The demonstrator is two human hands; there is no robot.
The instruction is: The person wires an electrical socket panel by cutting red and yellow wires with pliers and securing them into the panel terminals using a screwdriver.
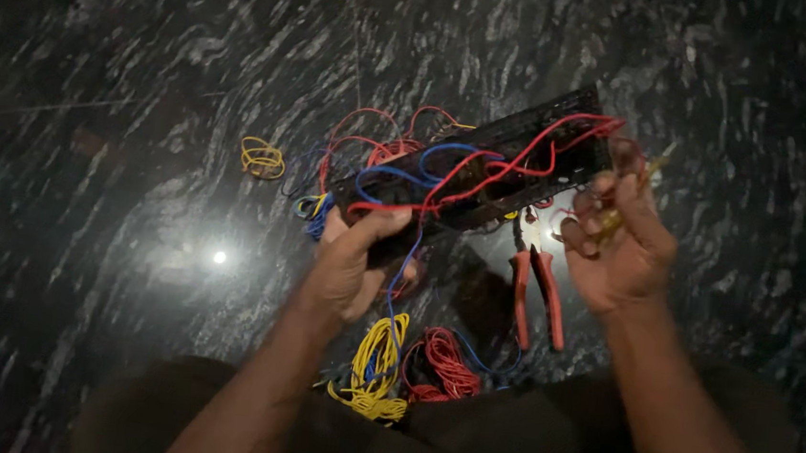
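Sitting over a dark, glossy marbled floor [147, 63], left hand [352, 261] is gripping the wired black board [484, 171], right hand [617, 243] pinching a yellow screwdriver [638, 187]

A black board [484, 171] at centre frame is crossed by red and blue wires [445, 177]. Red-handled pliers [537, 290], yellow [375, 363] and red coils [445, 364] are seen below, on black white-streaked stone [147, 63].

The dark marbled stone floor [147, 63] carries red-handled pliers [538, 295] at 3 o'clock, yellow wire coil [262, 158] at 10, yellow [376, 363] and red wire bundles [443, 364] at 6.
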